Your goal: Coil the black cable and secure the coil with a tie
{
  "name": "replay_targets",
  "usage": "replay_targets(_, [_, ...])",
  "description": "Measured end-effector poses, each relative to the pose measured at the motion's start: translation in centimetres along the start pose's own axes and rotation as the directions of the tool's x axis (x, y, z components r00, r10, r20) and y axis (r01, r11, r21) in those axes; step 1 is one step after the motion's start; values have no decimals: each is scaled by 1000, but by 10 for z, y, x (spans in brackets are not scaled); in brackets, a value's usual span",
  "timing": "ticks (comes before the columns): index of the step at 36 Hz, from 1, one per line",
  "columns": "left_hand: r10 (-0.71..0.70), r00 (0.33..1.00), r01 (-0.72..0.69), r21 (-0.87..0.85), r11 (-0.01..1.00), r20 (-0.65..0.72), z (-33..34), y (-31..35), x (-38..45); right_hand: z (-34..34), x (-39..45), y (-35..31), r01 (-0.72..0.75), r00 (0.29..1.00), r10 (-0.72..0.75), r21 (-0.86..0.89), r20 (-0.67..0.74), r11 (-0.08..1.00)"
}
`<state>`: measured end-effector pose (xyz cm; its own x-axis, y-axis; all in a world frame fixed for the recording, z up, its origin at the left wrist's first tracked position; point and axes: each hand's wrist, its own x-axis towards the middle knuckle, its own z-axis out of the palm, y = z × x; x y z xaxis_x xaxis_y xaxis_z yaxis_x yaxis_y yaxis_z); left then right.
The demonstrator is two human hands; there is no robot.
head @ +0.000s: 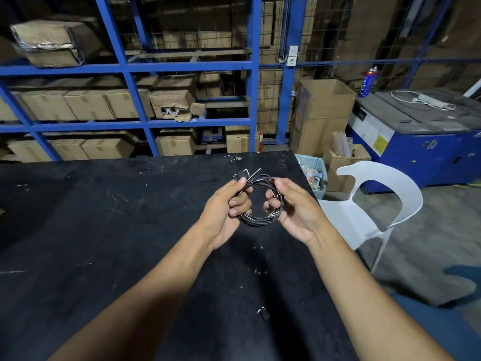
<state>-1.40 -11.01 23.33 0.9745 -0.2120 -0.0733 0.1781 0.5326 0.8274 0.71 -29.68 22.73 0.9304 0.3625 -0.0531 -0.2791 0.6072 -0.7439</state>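
Note:
The black cable (260, 219) is wound into a small round coil of several loops and is held just above the black table (104, 230). My left hand (226, 212) grips the coil's left side, thumb on top near a plug end that sticks up behind it. My right hand (294, 209) holds the right side, fingers curled through the loop. A thin loose end pokes up at the coil's top. A small dark strip, possibly a tie (262, 311), lies on the table nearer to me between my forearms.
A white plastic chair (377, 204) stands at the table's right edge. Beside it sit a bin of scraps (312, 175) and cardboard boxes (322, 113). Blue shelving (125, 69) with boxes lines the back. A blue machine (429, 152) stands far right.

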Motion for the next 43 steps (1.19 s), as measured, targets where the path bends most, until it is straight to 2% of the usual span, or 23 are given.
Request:
replay_targets(4, [-2, 1000, -1, -105, 994, -23, 4, -3, 0, 10, 2, 2, 1, 998, 0, 14, -68, 1000])
replay_targets(10, [9, 996, -31, -247, 969, -90, 4, 4, 3, 17, -1, 15, -147, 980, 150, 34, -127, 989])
replay_targets(14, [-30, 993, 2, -253, 968, -110, 1, 2, 2, 20, 1, 14, -85, 989, 93, 80, -112, 993])
replay_targets(16, [-69, 994, 47, -224, 974, -88, -1, 0, 2, 23, 5, 11, -54, 988, 64, 71, -142, 996])
replay_targets(20, [-116, 990, 108, -105, 989, -83, -12, 2, 0, 27, 12, -1, -70, 981, 51, -97, -186, 993])
replay_targets(23, [8, 979, 14, 107, 994, -205, -15, 6, 2, 26, 15, -10, -160, 979, 113, -302, -168, 940])
replay_targets(25, [159, 954, -60, 355, 933, -256, -13, 11, 5, 27, 18, -12, -215, 974, 152, -467, -168, 858])
replay_targets(27, [239, 953, -88, 585, 806, -185, -12, 20, 7, 30, 21, -12, -233, 972, 160, -590, -175, 773])
replay_targets(28, [222, 968, -87, 674, 734, -116, -11, 24, 8, 32, 22, -11, -230, 973, 153, -630, -175, 742])
replay_targets(30, [101, 995, -55, 830, 556, -1, -7, 30, 8, 36, 23, -8, -223, 975, 142, -693, -173, 685])
replay_targets(32, [-7, 1000, -7, 908, 418, 11, -2, 29, 9, 39, 24, -6, -234, 972, 142, -720, -187, 653])
replay_targets(33, [-35, 999, 24, 916, 400, -11, -1, 27, 10, 39, 25, -7, -242, 970, 143, -712, -197, 660])
replay_targets(36, [-93, 994, 104, 852, 514, -65, -1, 21, 14, 40, 25, -13, -280, 960, 209, -589, -187, 758])
replay_targets(38, [-76, 994, 112, 803, 585, -84, -3, 17, 16, 40, 23, -17, -269, 963, 222, -524, -152, 808])
replay_targets(43, [27, 979, 98, 581, 808, -203, -11, 5, 18, 28, 21, -15, -153, 987, 93, -596, -131, 788])
